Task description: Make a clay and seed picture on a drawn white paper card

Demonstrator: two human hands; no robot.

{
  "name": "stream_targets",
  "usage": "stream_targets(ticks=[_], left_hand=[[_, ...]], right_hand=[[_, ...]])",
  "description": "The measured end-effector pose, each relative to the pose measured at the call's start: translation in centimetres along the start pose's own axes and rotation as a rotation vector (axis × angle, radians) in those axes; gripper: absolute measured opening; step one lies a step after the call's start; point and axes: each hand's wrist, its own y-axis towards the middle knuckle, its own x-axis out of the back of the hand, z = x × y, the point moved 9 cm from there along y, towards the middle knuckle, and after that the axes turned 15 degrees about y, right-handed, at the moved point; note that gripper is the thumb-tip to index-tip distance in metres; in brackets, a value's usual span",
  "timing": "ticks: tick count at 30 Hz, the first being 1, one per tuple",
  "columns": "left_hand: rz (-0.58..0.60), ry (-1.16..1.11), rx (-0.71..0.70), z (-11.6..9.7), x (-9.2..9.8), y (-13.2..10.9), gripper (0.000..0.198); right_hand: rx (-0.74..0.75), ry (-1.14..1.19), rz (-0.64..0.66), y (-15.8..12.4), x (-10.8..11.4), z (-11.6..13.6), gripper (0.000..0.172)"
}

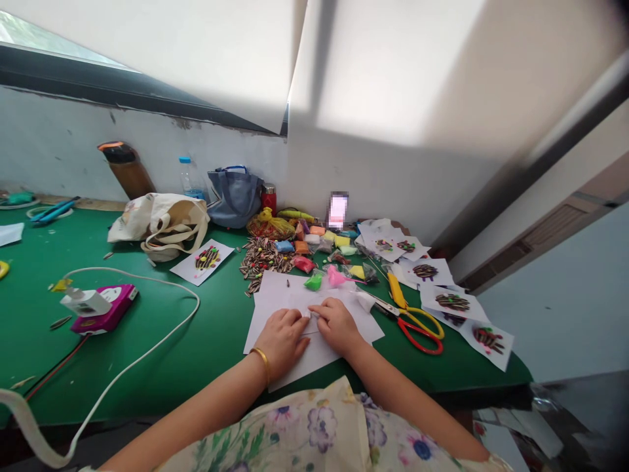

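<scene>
White paper sheets point(272, 296) lie in front of me on the green table, and both my hands rest on them. My left hand point(282, 337), with a gold bangle at the wrist, has its fingers bent together at a small white lump point(307, 313). From the other side my right hand point(337, 324) meets the same lump with thumb and forefinger, its other fingers curled under. The lump is mostly hidden by fingertips and looks like soft clay. Just beyond the hands are green clay point(313, 282), pink clay point(336, 276) and a single sunflower seed point(287, 283).
Scissors point(417, 324) and a yellow cutter point(396, 290) lie right of the paper. Sunflower seeds point(263, 259) are heaped behind it, beside bagged clay point(302, 263). Seed-picture cards point(452, 301) line the right edge. A white cable point(162, 347) loops leftward; bags point(236, 196) stand behind.
</scene>
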Motion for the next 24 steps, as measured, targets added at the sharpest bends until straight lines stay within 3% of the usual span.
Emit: stream_targets(ticks=[7, 24], left_hand=[[0.040, 0.047, 0.078, 0.57, -0.73, 0.20, 0.054], [0.024, 0.057, 0.069, 0.39, -0.65, 0.31, 0.044]], right_hand=[[-0.031, 0.022, -0.012, -0.16, 0.14, -0.32, 0.036], [0.019, -0.033, 0.024, -0.50, -0.26, 0.46, 0.037]])
